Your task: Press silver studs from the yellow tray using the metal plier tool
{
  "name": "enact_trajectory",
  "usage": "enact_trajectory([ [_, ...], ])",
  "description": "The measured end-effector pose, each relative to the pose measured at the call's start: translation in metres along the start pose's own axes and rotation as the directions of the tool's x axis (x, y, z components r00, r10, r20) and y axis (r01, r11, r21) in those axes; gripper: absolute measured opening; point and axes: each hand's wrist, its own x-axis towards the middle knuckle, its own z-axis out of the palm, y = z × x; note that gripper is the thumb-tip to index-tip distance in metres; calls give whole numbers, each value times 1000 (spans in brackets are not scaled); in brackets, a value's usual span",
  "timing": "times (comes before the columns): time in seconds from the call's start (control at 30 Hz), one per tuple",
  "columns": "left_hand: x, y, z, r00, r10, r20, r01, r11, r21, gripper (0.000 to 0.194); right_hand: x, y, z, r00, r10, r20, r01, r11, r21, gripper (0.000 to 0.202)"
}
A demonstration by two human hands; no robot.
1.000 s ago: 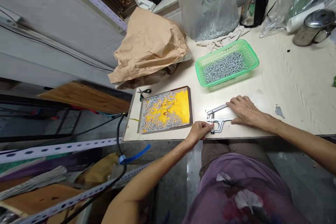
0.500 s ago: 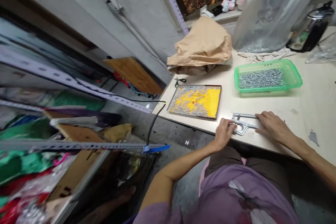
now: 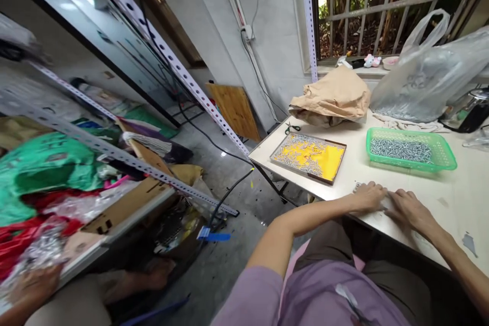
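At the table's front edge, my left hand [image 3: 369,197] lies closed over a grey metal tool [image 3: 357,186], of which only small parts show. My right hand [image 3: 410,206] is closed on the tool's right end, close beside the left. Behind and to the left is a shallow tray [image 3: 333,180] with small metal pins [image 3: 305,165] over a yellow surface. A green plastic basket [image 3: 445,159] of similar metal pieces [image 3: 401,151] stands behind my right hand.
Green-handled scissors [image 3: 292,128], a brown paper bag [image 3: 332,94], a clear plastic bag [image 3: 420,81] and a kettle [image 3: 469,112] are at the back. At lower left, another person's hand [image 3: 36,282] rests by a heaped shelf. A perforated post [image 3: 206,97] rises left.
The view has turned left and up, showing more window and another person's hand. My left hand has moved over the tool, covering most of it, and the two hands are closer together.
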Motion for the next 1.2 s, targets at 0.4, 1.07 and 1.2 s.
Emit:
enact_trajectory([
  [0.4, 17, -9, -11, 981, 171, 96, -180, 979, 95, 43, -1, 45, 34, 985, -152, -80, 157, 986, 62, 48],
  [1.07, 18, -15, 20, 977, 178, -120, -178, 984, 14, 20, -26, 12, 31, 976, -16, -217, 50, 987, 151, 32],
  [1.2, 14, -15, 22, 969, 190, -158, -189, 982, 23, 21, -36, 22, 47, 985, 34, -168, 1, 980, 200, 33],
])
